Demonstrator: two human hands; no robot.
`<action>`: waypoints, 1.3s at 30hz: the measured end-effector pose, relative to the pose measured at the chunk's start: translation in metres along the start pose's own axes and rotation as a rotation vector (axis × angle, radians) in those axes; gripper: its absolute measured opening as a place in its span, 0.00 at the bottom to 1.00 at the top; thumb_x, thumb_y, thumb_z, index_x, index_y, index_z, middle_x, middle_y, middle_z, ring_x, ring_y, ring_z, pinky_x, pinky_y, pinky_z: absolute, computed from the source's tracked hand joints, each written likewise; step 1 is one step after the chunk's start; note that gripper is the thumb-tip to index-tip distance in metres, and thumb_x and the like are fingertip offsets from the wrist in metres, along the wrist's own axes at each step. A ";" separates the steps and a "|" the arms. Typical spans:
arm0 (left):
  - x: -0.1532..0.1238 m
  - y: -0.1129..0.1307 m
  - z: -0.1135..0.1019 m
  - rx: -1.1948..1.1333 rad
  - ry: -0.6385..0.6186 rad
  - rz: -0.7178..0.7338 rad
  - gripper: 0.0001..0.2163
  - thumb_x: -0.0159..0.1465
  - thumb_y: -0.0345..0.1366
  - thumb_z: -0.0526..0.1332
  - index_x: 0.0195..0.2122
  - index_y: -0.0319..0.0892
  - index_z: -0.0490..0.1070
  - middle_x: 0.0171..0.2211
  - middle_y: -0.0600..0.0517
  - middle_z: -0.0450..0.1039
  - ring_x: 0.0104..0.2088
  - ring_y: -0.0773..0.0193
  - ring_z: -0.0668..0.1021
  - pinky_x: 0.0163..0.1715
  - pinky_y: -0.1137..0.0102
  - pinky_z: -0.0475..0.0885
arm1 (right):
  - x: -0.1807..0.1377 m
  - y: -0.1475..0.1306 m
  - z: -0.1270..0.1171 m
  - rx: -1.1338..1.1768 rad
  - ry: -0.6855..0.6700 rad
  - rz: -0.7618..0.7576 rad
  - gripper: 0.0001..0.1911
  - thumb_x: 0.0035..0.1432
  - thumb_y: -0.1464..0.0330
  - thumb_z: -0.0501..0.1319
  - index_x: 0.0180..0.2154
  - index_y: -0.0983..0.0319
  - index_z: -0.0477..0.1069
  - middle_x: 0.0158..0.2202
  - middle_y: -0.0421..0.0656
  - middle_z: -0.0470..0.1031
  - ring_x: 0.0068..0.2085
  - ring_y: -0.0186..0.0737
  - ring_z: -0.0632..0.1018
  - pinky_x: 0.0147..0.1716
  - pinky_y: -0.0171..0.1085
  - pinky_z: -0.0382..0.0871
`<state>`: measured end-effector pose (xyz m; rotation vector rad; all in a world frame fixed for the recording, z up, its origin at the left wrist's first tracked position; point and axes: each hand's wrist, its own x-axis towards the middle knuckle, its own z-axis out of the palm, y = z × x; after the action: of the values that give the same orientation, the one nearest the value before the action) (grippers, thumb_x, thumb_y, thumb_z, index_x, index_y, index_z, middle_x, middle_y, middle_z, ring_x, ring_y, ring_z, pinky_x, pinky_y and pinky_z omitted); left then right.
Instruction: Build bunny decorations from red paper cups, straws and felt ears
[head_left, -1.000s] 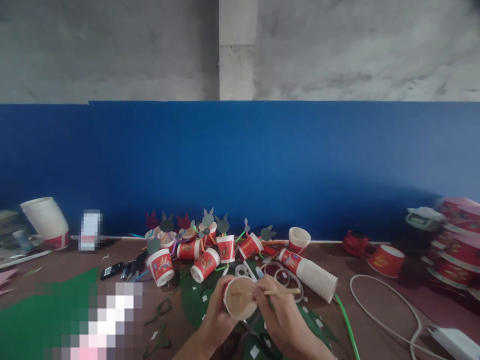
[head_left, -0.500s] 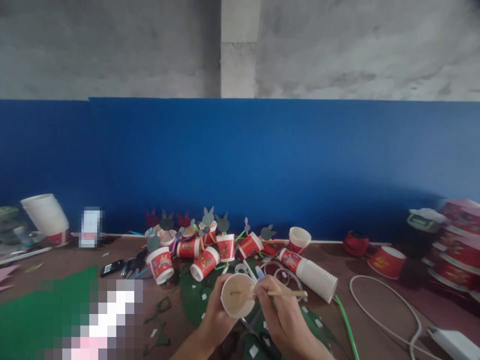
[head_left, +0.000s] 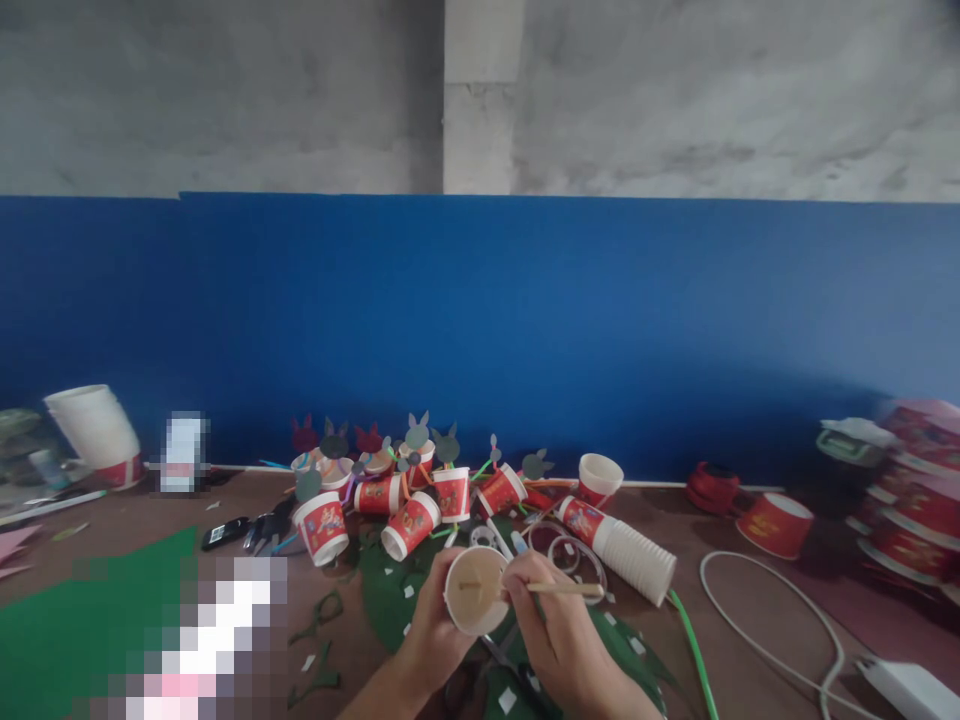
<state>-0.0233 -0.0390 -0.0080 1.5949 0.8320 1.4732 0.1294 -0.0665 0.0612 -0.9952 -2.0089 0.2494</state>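
Note:
My left hand [head_left: 431, 630] is wrapped round a paper cup [head_left: 474, 590], its open mouth turned towards me. My right hand [head_left: 559, 630] pinches a thin wooden stick [head_left: 570, 589] that lies across the cup's rim and reaches into its inside. Both hands hover low over a dark green felt piece [head_left: 390, 595] dotted with white scraps. Just beyond them lies a heap of red printed cups [head_left: 409, 500] with coloured straws and grey eared cut-outs.
A lying stack of white cups [head_left: 626, 550] is right of my hands, beside clear tape rings [head_left: 566, 548]. A white cable [head_left: 772, 610] and adapter [head_left: 911, 685] lie at right, red bowls [head_left: 772, 522] beyond. Green felt sheet [head_left: 67, 630] at left, scissors [head_left: 259, 530], blue wall behind.
The stick has slid slightly left, deeper into the cup. Both hands keep their grip and have hardly moved.

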 end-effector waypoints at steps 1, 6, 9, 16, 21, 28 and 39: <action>0.000 -0.001 0.000 -0.005 -0.003 -0.003 0.18 0.54 0.35 0.66 0.43 0.42 0.63 0.35 0.51 0.73 0.33 0.63 0.75 0.35 0.70 0.71 | 0.000 0.001 0.001 0.003 -0.001 0.007 0.11 0.65 0.71 0.45 0.31 0.59 0.59 0.28 0.40 0.67 0.30 0.36 0.70 0.31 0.35 0.64; -0.003 -0.010 -0.001 -0.035 -0.034 -0.028 0.19 0.55 0.35 0.66 0.45 0.42 0.61 0.38 0.49 0.73 0.35 0.61 0.75 0.37 0.69 0.71 | 0.001 0.003 0.004 0.006 0.015 0.037 0.12 0.65 0.70 0.46 0.29 0.60 0.60 0.27 0.40 0.67 0.29 0.35 0.70 0.29 0.33 0.63; -0.004 -0.016 -0.001 -0.014 -0.039 -0.017 0.19 0.55 0.34 0.66 0.45 0.42 0.62 0.38 0.49 0.72 0.36 0.61 0.75 0.37 0.69 0.70 | 0.001 0.004 0.009 -0.033 0.018 0.042 0.12 0.64 0.70 0.47 0.28 0.60 0.61 0.25 0.40 0.67 0.28 0.35 0.70 0.28 0.33 0.62; 0.001 -0.020 -0.005 0.065 0.023 0.023 0.20 0.51 0.33 0.67 0.45 0.42 0.63 0.36 0.50 0.73 0.35 0.60 0.76 0.36 0.68 0.71 | 0.000 0.006 0.009 -0.062 0.049 0.009 0.12 0.64 0.70 0.47 0.29 0.60 0.63 0.26 0.40 0.68 0.28 0.36 0.70 0.28 0.33 0.62; 0.005 -0.014 -0.007 0.082 0.151 0.045 0.22 0.48 0.33 0.69 0.44 0.41 0.66 0.38 0.49 0.74 0.36 0.58 0.76 0.39 0.66 0.71 | -0.001 0.004 -0.007 0.014 0.217 0.057 0.13 0.65 0.69 0.46 0.29 0.60 0.63 0.25 0.40 0.68 0.28 0.35 0.70 0.29 0.34 0.63; 0.001 -0.014 -0.004 0.039 0.113 0.109 0.22 0.49 0.29 0.68 0.44 0.42 0.64 0.37 0.49 0.74 0.34 0.60 0.76 0.35 0.68 0.72 | -0.001 0.003 0.000 0.013 0.117 0.031 0.12 0.65 0.70 0.47 0.29 0.60 0.62 0.26 0.40 0.68 0.28 0.36 0.70 0.28 0.34 0.62; -0.002 -0.022 -0.006 0.031 0.019 0.059 0.20 0.54 0.30 0.65 0.47 0.42 0.63 0.40 0.47 0.72 0.38 0.59 0.76 0.40 0.66 0.70 | -0.003 0.003 0.002 0.022 0.072 0.099 0.13 0.66 0.68 0.46 0.29 0.60 0.62 0.27 0.40 0.67 0.28 0.36 0.69 0.29 0.35 0.61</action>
<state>-0.0284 -0.0299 -0.0287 1.6435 0.8279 1.5260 0.1307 -0.0665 0.0569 -1.0761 -1.8915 0.2843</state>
